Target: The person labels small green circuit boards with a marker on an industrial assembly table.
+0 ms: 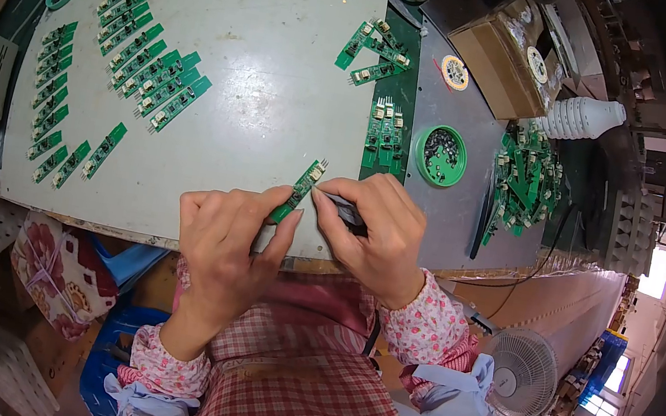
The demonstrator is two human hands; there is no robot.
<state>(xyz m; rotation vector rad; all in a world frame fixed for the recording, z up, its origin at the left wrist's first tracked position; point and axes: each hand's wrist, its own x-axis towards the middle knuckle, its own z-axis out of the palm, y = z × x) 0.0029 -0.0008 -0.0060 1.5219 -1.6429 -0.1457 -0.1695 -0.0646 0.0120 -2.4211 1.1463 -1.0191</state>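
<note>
My left hand (226,248) pinches the lower end of a small green circuit board (303,185) between thumb and fingers, just above the table's front edge. The board is tilted, and its pins point up and away from me. Closed beside it is my right hand (380,229), with thumb and fingertip together at the board's right edge. A dark object (347,213) shows under the fingers of my right hand; its kind is hidden, and so is whatever lies between the fingertips.
Rows of circuit boards (145,74) lie on the pale tabletop (271,50) at left. More boards (384,133) sit at right, near a green dish (441,155) of small dark parts and a heap of boards (526,182). A cardboard box (496,60) stands behind.
</note>
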